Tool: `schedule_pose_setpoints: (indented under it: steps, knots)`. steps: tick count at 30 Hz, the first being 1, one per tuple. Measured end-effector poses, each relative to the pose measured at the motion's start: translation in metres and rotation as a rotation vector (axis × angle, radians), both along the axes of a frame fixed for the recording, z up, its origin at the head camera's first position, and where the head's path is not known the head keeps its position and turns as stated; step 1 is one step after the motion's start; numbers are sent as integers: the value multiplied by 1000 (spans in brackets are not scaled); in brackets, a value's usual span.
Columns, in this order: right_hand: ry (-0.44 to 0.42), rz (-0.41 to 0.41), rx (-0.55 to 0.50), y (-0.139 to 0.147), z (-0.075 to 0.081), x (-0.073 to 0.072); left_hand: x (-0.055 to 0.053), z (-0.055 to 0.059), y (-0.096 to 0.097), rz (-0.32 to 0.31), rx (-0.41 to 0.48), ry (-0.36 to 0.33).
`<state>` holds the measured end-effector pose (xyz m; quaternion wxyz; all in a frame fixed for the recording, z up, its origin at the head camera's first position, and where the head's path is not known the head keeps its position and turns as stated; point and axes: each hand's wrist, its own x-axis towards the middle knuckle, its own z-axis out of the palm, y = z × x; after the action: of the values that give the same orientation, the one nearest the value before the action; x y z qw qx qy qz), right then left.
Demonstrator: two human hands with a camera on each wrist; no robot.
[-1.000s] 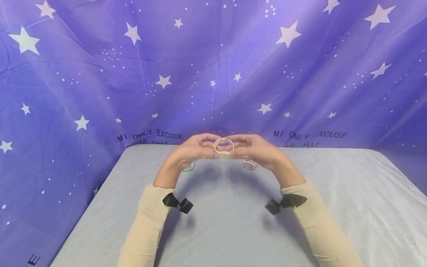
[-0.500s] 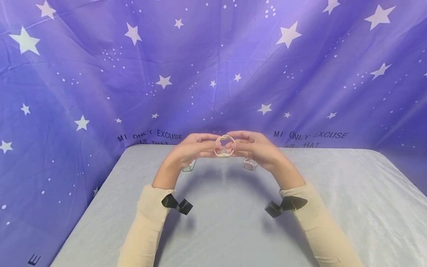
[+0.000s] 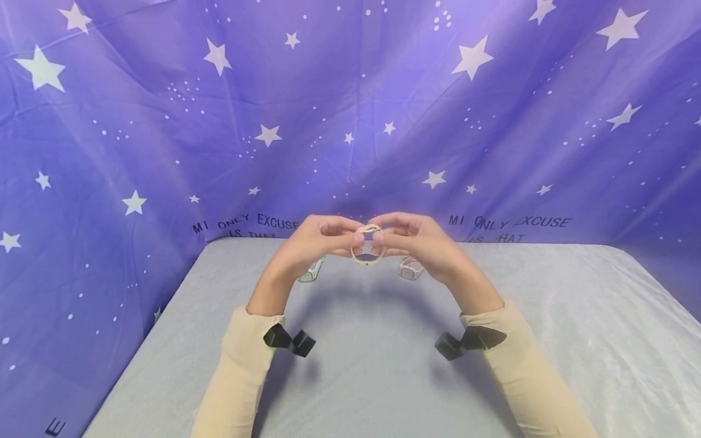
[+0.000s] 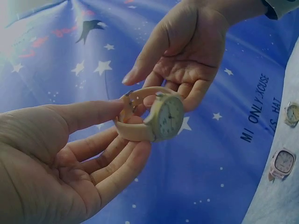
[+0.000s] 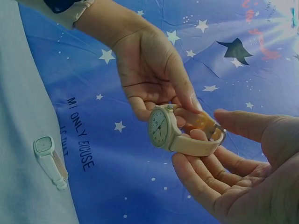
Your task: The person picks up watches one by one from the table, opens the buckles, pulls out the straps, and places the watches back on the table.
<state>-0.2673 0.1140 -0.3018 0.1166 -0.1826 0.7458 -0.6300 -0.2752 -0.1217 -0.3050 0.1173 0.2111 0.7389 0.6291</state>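
Observation:
A cream wristwatch [image 3: 367, 263] with its strap closed in a loop is held in the air over the far part of the table. My left hand [image 3: 313, 242] pinches the strap from the left and my right hand [image 3: 426, 242] from the right, thumbs near the buckle side. The round dial [image 4: 169, 119] with dark numerals shows in the left wrist view, below the right hand [image 4: 194, 51]. In the right wrist view, the watch [image 5: 159, 127] sits between the left hand [image 5: 147, 65] and the right fingers [image 5: 196, 182]. Fingers partly hide the strap.
Below the hands, a pale green watch [image 3: 311, 272] lies on the grey cloth-covered table [image 3: 361, 377] to the left, and a pink watch [image 3: 410, 269] to the right. Another yellowish watch [image 4: 292, 113] shows in the left wrist view. A purple star-printed curtain [image 3: 350, 91] hangs behind.
The cream watch has been turned in the fingers, so its dial no longer faces the head camera. Both thumbs have shifted up toward the strap's far side. The hands stay nearly in place.

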Motion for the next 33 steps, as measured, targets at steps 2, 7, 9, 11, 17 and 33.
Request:
schedule_pose_setpoints:
  steps: [2,7,9,11,17,33]
  knots:
    - [41,3,-4,-1,1,2,2,2,0,-6,-13,18]
    - [114,9,3,-1,2,6,8,7,-4,-16,-37,41]
    - [127,8,16,-1,3,7,10,9,-5,-21,-40,51]
    - [132,5,21,-2,4,9,11,10,-6,-24,-42,61]
    - [181,7,23,-3,7,13,13,13,-8,-26,-46,87]
    - [435,-79,177,-10,6,17,18,12,2,44,-118,224]
